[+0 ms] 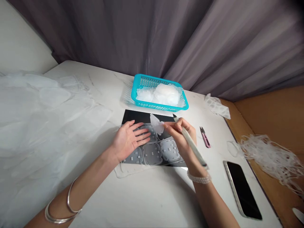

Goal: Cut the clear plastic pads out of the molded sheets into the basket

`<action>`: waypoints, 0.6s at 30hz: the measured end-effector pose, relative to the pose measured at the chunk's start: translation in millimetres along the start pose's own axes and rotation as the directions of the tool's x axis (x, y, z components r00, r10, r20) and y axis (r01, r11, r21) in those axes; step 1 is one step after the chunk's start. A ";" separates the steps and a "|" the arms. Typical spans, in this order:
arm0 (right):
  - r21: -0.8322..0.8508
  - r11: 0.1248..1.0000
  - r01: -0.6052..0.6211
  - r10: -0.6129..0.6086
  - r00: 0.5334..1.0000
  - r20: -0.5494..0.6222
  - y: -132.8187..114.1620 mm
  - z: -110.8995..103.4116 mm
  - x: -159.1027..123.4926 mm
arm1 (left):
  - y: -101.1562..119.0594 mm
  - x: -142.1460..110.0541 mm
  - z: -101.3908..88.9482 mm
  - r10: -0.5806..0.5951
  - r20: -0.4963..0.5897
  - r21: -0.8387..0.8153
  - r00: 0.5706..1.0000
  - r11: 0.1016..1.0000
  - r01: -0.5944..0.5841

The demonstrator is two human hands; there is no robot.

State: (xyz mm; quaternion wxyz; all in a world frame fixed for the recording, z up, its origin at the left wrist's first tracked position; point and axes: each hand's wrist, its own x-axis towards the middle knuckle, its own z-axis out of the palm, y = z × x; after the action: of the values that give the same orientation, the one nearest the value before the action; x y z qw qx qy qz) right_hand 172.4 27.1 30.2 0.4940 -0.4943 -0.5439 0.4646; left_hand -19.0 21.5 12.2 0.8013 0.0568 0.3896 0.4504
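My left hand (127, 139) is open, palm turned up and fingers spread. It is over the left side of a translucent plastic sheet (152, 153) with rounded square sections, which lies on a black mat (139, 117). Between thumb and finger, my right hand (182, 134) pinches a thin white butterfly-shaped piece (156, 124) above the sheet. The same hand also grips a pale-handled craft knife (193, 146), its dark pointed tip facing away from me. Parts of the sheet are hidden under both hands.
Behind the mat, a blue basket (186, 106) holds white translucent pieces (167, 95). Stacked translucent sheets (42, 126) cover the left side. Pink thread snips (205, 137) and a phone (243, 190) lie at right, near tangled plastic offcuts (273, 158) and a crumpled sheet (217, 106).
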 end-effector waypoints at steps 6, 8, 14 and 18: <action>-0.069 0.997 0.021 -0.011 0.990 0.143 -5.9 5.5 -15.0 | 2.4 -1.8 -0.5 -0.059 0.180 -0.016 0.982 0.998 0.063; -0.010 1.000 0.018 -0.018 1.000 -0.014 1.1 -2.5 -9.1 | 3.4 -2.0 0.1 -0.055 0.171 -0.026 0.984 0.998 0.060; 0.114 0.982 -0.153 0.157 0.987 -0.034 21.7 -16.5 0.9 | 4.3 -2.7 2.2 -0.076 0.195 -0.017 0.978 0.997 0.081; 0.144 0.958 -0.249 0.241 0.968 0.071 21.4 -13.4 -2.2 | 3.6 -3.7 3.7 -0.087 0.201 0.001 0.976 0.996 0.089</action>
State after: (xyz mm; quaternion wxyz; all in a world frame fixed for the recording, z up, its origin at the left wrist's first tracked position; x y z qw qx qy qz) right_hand 187.4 26.8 9.9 0.4541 -0.5064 -0.4544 0.5752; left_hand -20.0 21.7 18.4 0.8559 0.0815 0.3074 0.4079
